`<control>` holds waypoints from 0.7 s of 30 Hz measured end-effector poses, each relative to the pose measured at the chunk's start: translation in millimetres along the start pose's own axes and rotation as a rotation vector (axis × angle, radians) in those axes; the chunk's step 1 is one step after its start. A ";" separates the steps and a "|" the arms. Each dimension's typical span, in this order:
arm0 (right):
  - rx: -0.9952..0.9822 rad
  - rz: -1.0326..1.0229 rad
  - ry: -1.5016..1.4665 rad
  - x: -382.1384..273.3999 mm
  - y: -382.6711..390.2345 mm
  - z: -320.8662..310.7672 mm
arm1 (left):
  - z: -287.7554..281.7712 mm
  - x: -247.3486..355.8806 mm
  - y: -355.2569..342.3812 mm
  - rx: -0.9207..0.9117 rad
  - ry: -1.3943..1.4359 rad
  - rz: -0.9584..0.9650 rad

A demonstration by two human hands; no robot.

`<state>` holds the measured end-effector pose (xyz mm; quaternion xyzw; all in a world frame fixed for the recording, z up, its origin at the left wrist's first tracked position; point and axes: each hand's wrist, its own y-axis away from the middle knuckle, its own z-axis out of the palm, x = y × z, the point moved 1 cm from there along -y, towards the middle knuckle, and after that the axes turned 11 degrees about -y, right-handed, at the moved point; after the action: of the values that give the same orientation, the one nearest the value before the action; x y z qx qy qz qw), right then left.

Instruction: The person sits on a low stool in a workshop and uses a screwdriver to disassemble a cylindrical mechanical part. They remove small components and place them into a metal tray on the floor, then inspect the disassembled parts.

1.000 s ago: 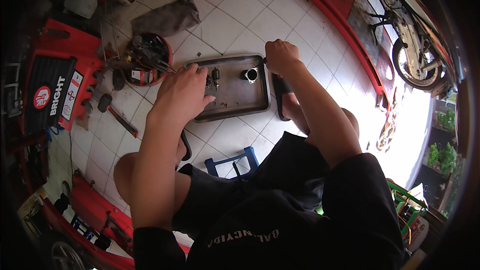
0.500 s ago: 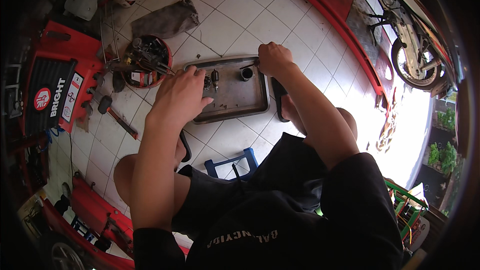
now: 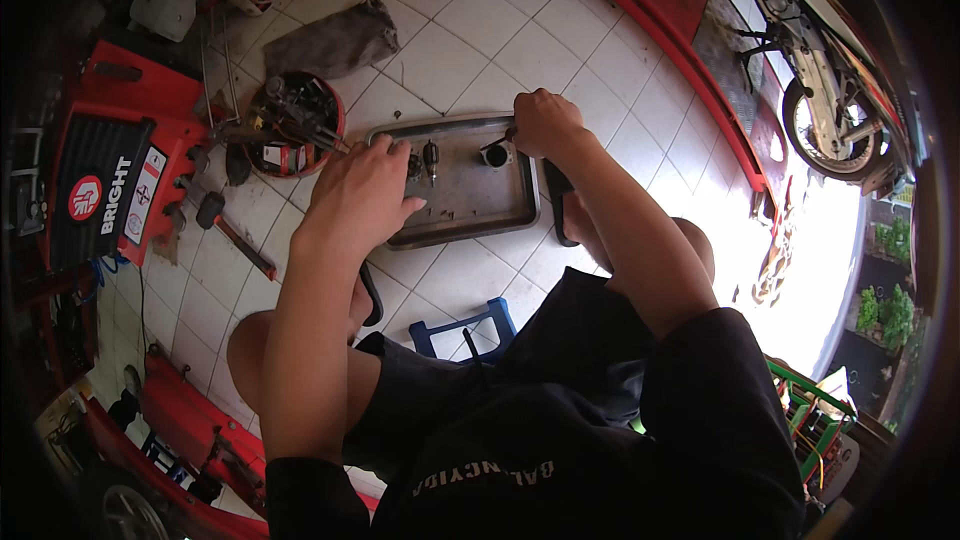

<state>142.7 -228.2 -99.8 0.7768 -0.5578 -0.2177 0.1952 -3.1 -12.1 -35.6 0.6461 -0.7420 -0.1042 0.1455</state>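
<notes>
A rectangular metal tray [image 3: 470, 236] sits on the tiled floor before me. My left hand [image 3: 365, 190] lies over its left side, back up, thumb spread from the fingers; the fingertips are partly hidden. Beside them is a dark round part [image 3: 413, 167], and then a slim part like a small motor armature [image 3: 432, 160]. Toward the right of the tray stands a dark hollow cylinder [image 3: 495, 155]. My right hand [image 3: 548, 123] is closed at the tray's far right corner, near that cylinder. A thin dark thing shows by its fingers, too small to name. Several tiny pieces [image 3: 450, 213] lie near the tray's front.
A red-rimmed tub of parts [image 3: 300, 105] stands left of the tray, with a hammer [image 3: 235, 233] nearer me. Beyond lies a grey cloth [image 3: 335, 35]. A blue stool frame [image 3: 465, 330] is between my legs. A red lift rail [image 3: 690, 70] and motorcycle [image 3: 830, 120] are at right.
My right hand has shifted slightly left, and the hollow cylinder has tilted or shifted a little toward it. My left hand has stayed in place.
</notes>
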 end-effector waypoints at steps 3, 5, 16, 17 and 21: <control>-0.016 0.000 -0.019 -2.7 1.3 -4.6 | -3.3 0.0 -2.0 -0.053 0.034 -0.007; -0.015 -0.016 -0.015 -4.5 4.8 -7.9 | -4.5 0.3 -2.6 -0.076 0.049 -0.011; 0.048 -0.049 0.033 -0.5 4.7 -5.4 | -4.3 2.5 -3.9 -0.099 0.057 -0.021; 0.040 -0.042 0.043 -0.2 4.0 -6.7 | -3.1 2.3 -3.3 -0.071 0.039 -0.014; 0.030 -0.003 0.049 -0.4 3.9 -9.9 | 1.8 0.8 -1.5 -0.019 0.003 0.002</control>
<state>145.1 -228.5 -89.4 0.7857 -0.5548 -0.1902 0.1967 -2.4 -13.1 -37.8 0.6441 -0.7414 -0.1102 0.1528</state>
